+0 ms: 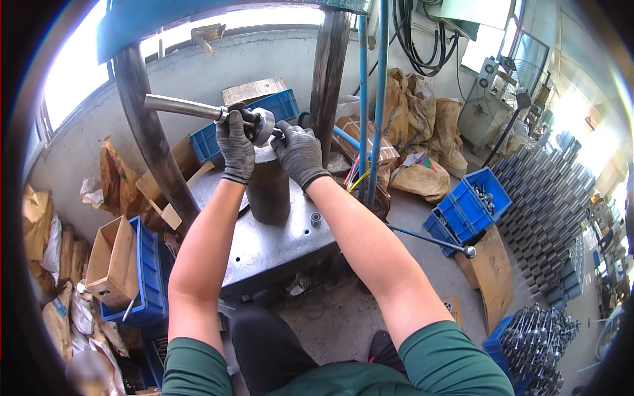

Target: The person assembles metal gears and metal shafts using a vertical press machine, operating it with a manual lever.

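Observation:
Both of my hands wear grey knit gloves and are raised over the metal press table. My left hand (236, 150) is closed around the dark, jointed end of a metal shaft (181, 105). The long bright bar of this shaft sticks out to the left. A silvery ring-shaped part (263, 125) sits at the shaft's end, between my hands. My right hand (300, 155) is closed at the ring's right side, its fingertips at a small dark piece (277, 133). Directly below stands a dark metal cylinder (269, 195) with a bright top, partly hidden by my hands.
On the metal table (264, 247) lies a small round nut-like part (316, 218). Thick steel columns (328, 72) flank the work, and a blue lever (429, 241) juts out on the right. Blue bins (472, 204), a stack of tubes (545, 204) and sacks (426, 119) stand around.

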The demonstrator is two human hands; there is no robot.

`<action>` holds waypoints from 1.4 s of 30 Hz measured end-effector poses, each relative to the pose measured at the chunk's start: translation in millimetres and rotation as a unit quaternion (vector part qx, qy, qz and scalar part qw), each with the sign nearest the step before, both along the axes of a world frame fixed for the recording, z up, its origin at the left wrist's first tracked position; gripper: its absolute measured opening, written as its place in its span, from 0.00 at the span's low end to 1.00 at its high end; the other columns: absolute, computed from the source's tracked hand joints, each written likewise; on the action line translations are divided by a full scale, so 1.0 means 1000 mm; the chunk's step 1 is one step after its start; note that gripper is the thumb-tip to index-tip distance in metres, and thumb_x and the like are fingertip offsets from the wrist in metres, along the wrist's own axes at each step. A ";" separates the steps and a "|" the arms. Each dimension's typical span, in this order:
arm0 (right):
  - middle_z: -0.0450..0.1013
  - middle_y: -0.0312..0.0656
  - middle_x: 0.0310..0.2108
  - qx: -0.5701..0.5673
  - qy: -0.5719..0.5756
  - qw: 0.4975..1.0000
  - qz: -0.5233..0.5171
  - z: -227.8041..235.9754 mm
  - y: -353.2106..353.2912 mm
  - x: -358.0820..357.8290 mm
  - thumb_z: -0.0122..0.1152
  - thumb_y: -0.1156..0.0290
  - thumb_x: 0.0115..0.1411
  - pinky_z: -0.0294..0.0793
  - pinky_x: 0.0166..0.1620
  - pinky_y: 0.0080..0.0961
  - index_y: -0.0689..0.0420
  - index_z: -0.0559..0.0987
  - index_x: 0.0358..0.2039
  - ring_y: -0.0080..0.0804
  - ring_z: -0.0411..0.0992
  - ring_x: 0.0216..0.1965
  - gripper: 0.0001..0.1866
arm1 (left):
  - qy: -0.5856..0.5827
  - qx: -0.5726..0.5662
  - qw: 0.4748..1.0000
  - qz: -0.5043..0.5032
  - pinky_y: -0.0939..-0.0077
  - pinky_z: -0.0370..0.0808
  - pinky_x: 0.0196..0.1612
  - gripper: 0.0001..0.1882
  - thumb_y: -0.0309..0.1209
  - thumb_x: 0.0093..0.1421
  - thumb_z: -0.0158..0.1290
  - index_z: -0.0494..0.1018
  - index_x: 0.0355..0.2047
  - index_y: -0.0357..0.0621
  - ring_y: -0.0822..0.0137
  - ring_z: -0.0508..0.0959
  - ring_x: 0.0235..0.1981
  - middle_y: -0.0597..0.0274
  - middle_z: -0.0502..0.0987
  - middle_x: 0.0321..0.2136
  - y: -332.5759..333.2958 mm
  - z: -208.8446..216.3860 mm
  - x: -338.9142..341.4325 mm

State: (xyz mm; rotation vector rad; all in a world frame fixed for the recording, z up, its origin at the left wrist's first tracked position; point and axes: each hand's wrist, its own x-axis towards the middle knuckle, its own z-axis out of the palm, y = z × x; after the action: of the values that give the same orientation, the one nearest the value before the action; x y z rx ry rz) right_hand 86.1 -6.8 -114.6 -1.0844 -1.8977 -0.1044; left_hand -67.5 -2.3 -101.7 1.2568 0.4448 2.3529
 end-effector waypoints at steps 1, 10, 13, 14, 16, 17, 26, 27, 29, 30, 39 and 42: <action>0.81 0.43 0.45 -0.001 -0.007 1.000 0.000 0.001 0.000 -0.001 0.65 0.60 0.60 0.73 0.51 0.45 0.50 0.79 0.56 0.47 0.75 0.49 0.23 | -0.003 0.004 1.000 -0.007 0.83 0.72 0.30 0.19 0.47 0.68 0.59 0.75 0.45 0.43 0.78 0.75 0.27 0.71 0.77 0.28 0.001 0.001 0.001; 0.79 0.52 0.43 -0.169 0.035 0.971 0.166 0.017 -0.013 0.041 0.60 0.61 0.63 0.75 0.54 0.46 0.56 0.79 0.50 0.56 0.76 0.48 0.17 | 0.098 -0.199 0.974 0.041 0.76 0.72 0.23 0.12 0.37 0.72 0.52 0.69 0.37 0.42 0.75 0.71 0.20 0.68 0.71 0.20 0.003 0.062 0.031; 0.79 0.51 0.39 -0.026 -0.079 0.987 0.134 0.022 -0.043 0.081 0.60 0.61 0.63 0.77 0.51 0.45 0.58 0.80 0.44 0.54 0.77 0.46 0.15 | 0.120 -0.228 0.965 0.048 0.75 0.73 0.23 0.09 0.35 0.72 0.51 0.68 0.39 0.42 0.74 0.71 0.20 0.67 0.70 0.21 0.004 0.073 0.034; 0.78 0.49 0.37 -0.007 -0.182 0.975 0.126 0.034 -0.067 0.095 0.60 0.61 0.63 0.77 0.49 0.44 0.58 0.81 0.41 0.51 0.77 0.45 0.14 | 0.117 -0.247 0.961 0.046 0.74 0.75 0.24 0.09 0.34 0.71 0.52 0.66 0.40 0.43 0.73 0.72 0.21 0.66 0.71 0.22 0.007 0.071 0.030; 0.77 0.46 0.33 0.032 -0.329 0.938 0.105 0.058 -0.110 0.137 0.61 0.61 0.60 0.78 0.45 0.42 0.56 0.81 0.32 0.45 0.78 0.41 0.11 | 0.154 -0.247 0.949 0.118 0.73 0.72 0.23 0.08 0.33 0.71 0.52 0.68 0.38 0.43 0.73 0.71 0.21 0.66 0.70 0.22 -0.004 0.077 0.034; 0.77 0.46 0.33 0.053 -0.345 0.930 0.118 0.061 -0.122 0.167 0.61 0.63 0.59 0.78 0.44 0.43 0.56 0.81 0.30 0.45 0.78 0.39 0.10 | 0.164 -0.243 0.947 0.133 0.73 0.72 0.23 0.09 0.34 0.72 0.50 0.69 0.38 0.41 0.73 0.72 0.20 0.65 0.71 0.21 0.000 0.078 0.040; 0.75 0.48 0.32 -0.165 -0.400 0.901 0.027 0.034 -0.220 0.368 0.60 0.62 0.62 0.75 0.42 0.46 0.57 0.79 0.28 0.50 0.75 0.36 0.12 | 0.144 -0.260 0.939 0.174 0.71 0.71 0.20 0.11 0.35 0.73 0.49 0.70 0.39 0.38 0.72 0.72 0.18 0.64 0.70 0.19 -0.016 0.083 0.066; 0.75 0.48 0.32 -0.165 -0.398 0.902 0.030 0.027 -0.222 0.370 0.60 0.62 0.62 0.75 0.42 0.46 0.57 0.79 0.28 0.50 0.75 0.36 0.12 | 0.146 -0.261 0.938 0.177 0.71 0.71 0.20 0.11 0.35 0.73 0.49 0.70 0.39 0.38 0.72 0.72 0.18 0.64 0.70 0.19 -0.013 0.082 0.065; 0.75 0.48 0.32 -0.098 -0.311 0.946 0.004 0.016 -0.223 0.368 0.62 0.66 0.61 0.75 0.42 0.45 0.58 0.78 0.28 0.50 0.75 0.35 0.09 | 0.152 -0.247 0.925 0.244 0.71 0.71 0.18 0.11 0.34 0.73 0.49 0.69 0.38 0.38 0.72 0.71 0.18 0.64 0.69 0.19 -0.007 0.081 0.059; 0.75 0.48 0.32 -0.098 -0.306 0.947 0.007 0.016 -0.217 0.365 0.62 0.66 0.61 0.75 0.42 0.45 0.58 0.78 0.28 0.50 0.75 0.35 0.09 | 0.156 -0.248 0.924 0.247 0.71 0.71 0.18 0.11 0.34 0.73 0.49 0.69 0.38 0.38 0.72 0.71 0.18 0.64 0.69 0.19 -0.006 0.080 0.056; 0.78 0.51 0.38 0.089 -0.154 0.978 -0.108 0.075 -0.096 0.308 0.60 0.49 0.66 0.79 0.46 0.42 0.59 0.80 0.47 0.50 0.78 0.42 0.24 | 0.173 -0.257 0.921 0.238 0.69 0.71 0.26 0.11 0.34 0.72 0.50 0.70 0.34 0.40 0.72 0.71 0.21 0.66 0.70 0.20 0.016 0.070 0.044; 0.79 0.54 0.45 0.030 -0.142 0.973 -0.178 0.084 -0.071 0.301 0.54 0.36 0.65 0.79 0.50 0.41 0.57 0.76 0.59 0.50 0.79 0.48 0.37 | 0.170 -0.244 0.929 0.221 0.71 0.69 0.24 0.10 0.33 0.70 0.51 0.70 0.32 0.42 0.74 0.69 0.20 0.67 0.70 0.19 0.004 0.079 0.058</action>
State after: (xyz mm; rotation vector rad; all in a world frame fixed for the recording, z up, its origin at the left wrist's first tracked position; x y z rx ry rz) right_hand 386.9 -77.8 -30.5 -1.4184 -1.9119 -0.5414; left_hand -9.7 2.0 -22.7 1.4148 1.4608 2.1341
